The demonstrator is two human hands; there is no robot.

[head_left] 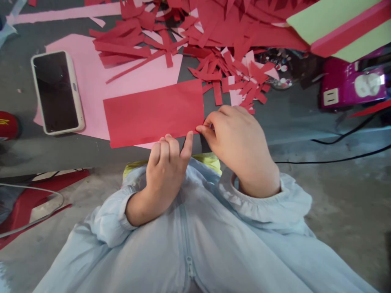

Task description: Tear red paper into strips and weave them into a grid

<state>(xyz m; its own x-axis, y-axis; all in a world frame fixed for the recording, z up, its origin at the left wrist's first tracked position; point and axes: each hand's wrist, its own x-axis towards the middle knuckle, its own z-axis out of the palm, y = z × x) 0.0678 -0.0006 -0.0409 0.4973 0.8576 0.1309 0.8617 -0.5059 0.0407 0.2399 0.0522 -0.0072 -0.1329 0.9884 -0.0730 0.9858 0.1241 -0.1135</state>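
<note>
A flat rectangular sheet of red paper (154, 112) lies slightly tilted near the table's front edge, partly over a larger pink sheet (87, 73). At its near edge is my left hand (167, 162), fingers curled over the edge and forefinger stretched toward the right corner. The left thumb is hidden. My right hand (240, 140) pinches the near right corner of the red paper between thumb and forefinger. Beyond the sheet, cut red and pink paper strips (216, 79) lie in a loose heap.
A phone in a pale case (58, 92) rests on the pink sheet at left. At right stand a purple box with a socket (351, 87) and a black cable (336, 162). A folded green and red paper (345, 30) lies behind, near a tray of small shiny bits (282, 69).
</note>
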